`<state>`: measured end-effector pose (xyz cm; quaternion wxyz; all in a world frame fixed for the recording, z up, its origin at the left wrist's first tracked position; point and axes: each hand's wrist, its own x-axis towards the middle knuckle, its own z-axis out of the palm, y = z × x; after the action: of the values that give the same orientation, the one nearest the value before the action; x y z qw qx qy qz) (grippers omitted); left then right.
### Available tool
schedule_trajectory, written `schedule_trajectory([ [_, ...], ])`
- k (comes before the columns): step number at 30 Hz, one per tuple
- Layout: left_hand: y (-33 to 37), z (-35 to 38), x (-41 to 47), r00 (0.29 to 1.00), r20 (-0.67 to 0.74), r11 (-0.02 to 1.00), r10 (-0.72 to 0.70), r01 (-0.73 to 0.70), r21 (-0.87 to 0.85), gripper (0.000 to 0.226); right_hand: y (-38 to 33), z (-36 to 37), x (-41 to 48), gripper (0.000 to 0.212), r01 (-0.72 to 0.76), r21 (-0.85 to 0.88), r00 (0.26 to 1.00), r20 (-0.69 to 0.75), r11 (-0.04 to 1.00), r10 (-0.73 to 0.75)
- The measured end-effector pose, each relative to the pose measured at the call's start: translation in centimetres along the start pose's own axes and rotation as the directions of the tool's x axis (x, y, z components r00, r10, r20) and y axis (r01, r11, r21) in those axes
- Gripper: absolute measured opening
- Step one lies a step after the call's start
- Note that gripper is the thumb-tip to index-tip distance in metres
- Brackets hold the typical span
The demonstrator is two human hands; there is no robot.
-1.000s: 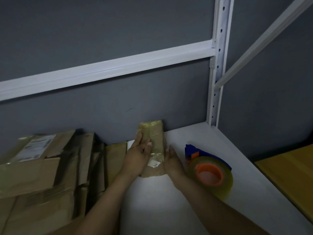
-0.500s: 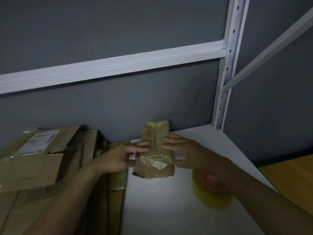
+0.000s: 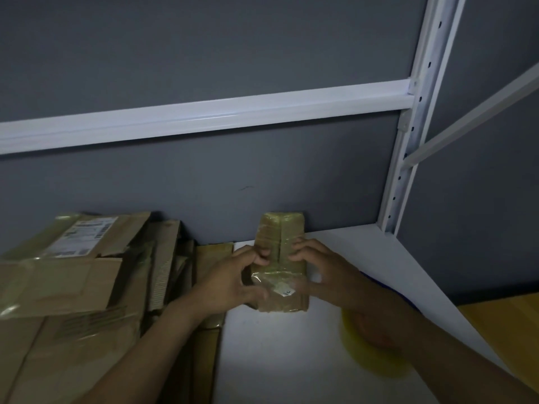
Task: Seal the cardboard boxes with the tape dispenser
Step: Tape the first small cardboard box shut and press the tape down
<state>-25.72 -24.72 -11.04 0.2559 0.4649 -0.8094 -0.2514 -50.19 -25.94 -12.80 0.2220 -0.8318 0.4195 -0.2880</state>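
At the lower left of the frame stands a pile of cardboard boxes (image 3: 67, 287), the top 1 with a white label. Just right of it some flat cardboard pieces (image 3: 166, 266) stand on edge.

At the lower centre, the left hand (image 3: 230, 284) grips the left side of a small box (image 3: 280, 228), with its fingers curled onto the top face. The small box rests on the white shelf (image 3: 291, 360). Its far end is at the grey wall, but I cannot tell if it touches. Shiny tape already covers much of it, and a seam runs along the middle of its top.

The right hand (image 3: 326, 272) holds the right side in the same way, with its fingertips bent onto the top beside the seam. So the 2 hands have the box between them, and neither holds the tool.

The tape dispenser (image 3: 367, 363) lies on the shelf at the lower right, near the box. It is mostly hidden under the right forearm, and only its yellow roll and a little blue show.

In my judgement the step in hand is pressing down or checking the tape on this box. If a side is not covered, the next move calls for the right hand to let go and take the dispenser while the left hand keeps the box steady. If all is covered, the box can be put aside and another 1 taken from the pile.
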Motion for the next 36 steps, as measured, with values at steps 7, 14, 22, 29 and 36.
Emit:
schedule_trajectory([
  [7, 1.1, 1.5, 1.0, 0.973, -0.211, 0.983, 0.094, -0.057, 0.173, 0.038, -1.7, 2.6, 1.3, 0.062, -0.066, -0.139, 0.976, -0.216, 0.988, 0.035],
  [14, -0.1, 0.7, 0.2, 0.992, -0.106, 0.992, 0.063, -0.051, 0.111, 0.029, 0.0, 2.5, -0.2, 0.048, 0.085, -0.198, 0.988, -0.109, 0.977, -0.108],
  [22, 1.6, -0.3, -1.2, 0.961, -0.076, 0.919, 0.266, -0.229, 0.320, 0.066, 1.0, -1.5, -1.2, 0.047, 0.159, 0.017, 0.986, -0.059, 0.987, -0.158],
  [29, -0.4, 0.0, 1.5, 0.992, -0.033, 0.873, -0.121, 0.122, 0.473, 0.113, 2.4, -3.0, -0.4, 0.028, 0.175, -0.203, 0.968, -0.143, 0.963, -0.206],
  [36, 2.9, 2.2, 0.6, 0.961, -0.216, 0.645, 0.173, 0.055, 0.762, 0.085, -1.8, -2.5, -0.3, 0.068, -0.121, -0.550, 0.992, -0.093, 0.827, 0.083],
])
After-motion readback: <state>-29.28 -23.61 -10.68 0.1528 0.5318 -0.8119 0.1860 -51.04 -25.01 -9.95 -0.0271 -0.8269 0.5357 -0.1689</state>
